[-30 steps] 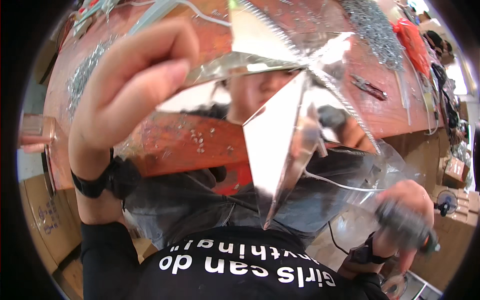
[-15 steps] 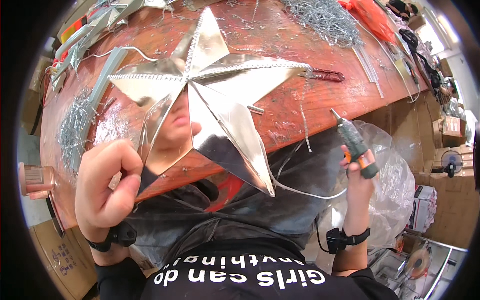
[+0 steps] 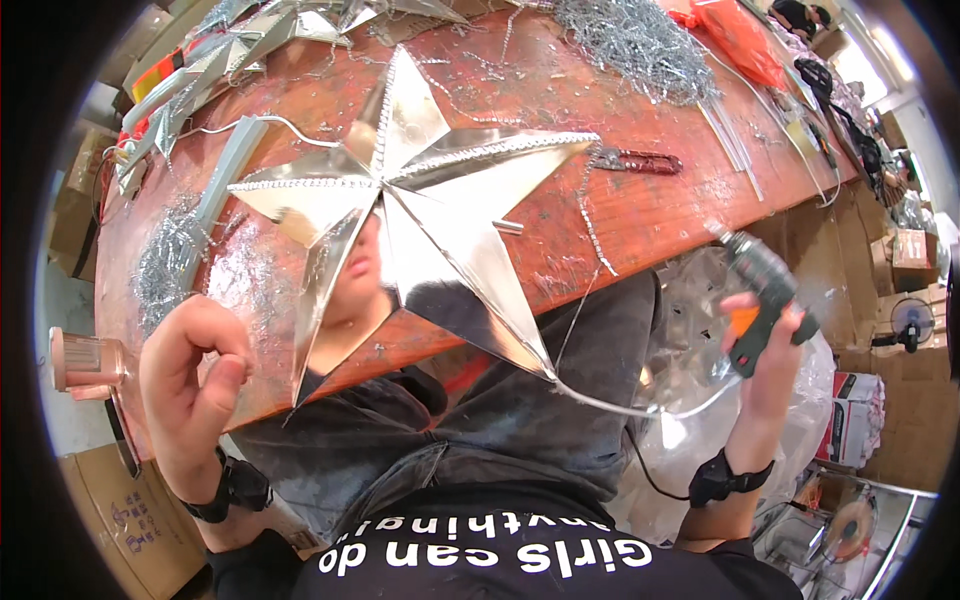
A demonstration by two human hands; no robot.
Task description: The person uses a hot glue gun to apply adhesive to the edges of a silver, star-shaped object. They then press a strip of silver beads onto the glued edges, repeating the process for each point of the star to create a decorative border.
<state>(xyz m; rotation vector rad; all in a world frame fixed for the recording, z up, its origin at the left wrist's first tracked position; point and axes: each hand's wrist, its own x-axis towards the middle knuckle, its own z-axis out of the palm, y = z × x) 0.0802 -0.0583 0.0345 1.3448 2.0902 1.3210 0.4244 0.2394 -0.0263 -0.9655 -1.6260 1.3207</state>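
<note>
A shiny silver five-pointed star [image 3: 455, 215] lies on the red-brown table, its lower points reaching over the front edge. Rows of small beaded trim [image 3: 500, 148] run along its upper ridges. My right hand [image 3: 772, 350] is wrapped round a dark green glue gun [image 3: 765, 272] with an orange trigger, held right of the star, past the table's edge. Its white cord [image 3: 615, 408] loops leftward beneath the star's lower right tip. My left hand [image 3: 195, 370] is closed with curled fingers, left of the star's lower left point and apart from it; nothing shows in its fingers.
Red-handled pliers [image 3: 640, 161] lie by the star's right point, with a loose bead chain [image 3: 592, 225] hanging near. Silver tinsel [image 3: 640, 50] heaps at the back, beside clear glue sticks [image 3: 732, 150]. More silver stars [image 3: 265, 45] stand back left. A pinkish cup [image 3: 90, 362] is far left.
My right hand has carried the glue gun right and slightly down, away from the star. My left hand has drawn back leftward from the star. The star sits slightly lower in view.
</note>
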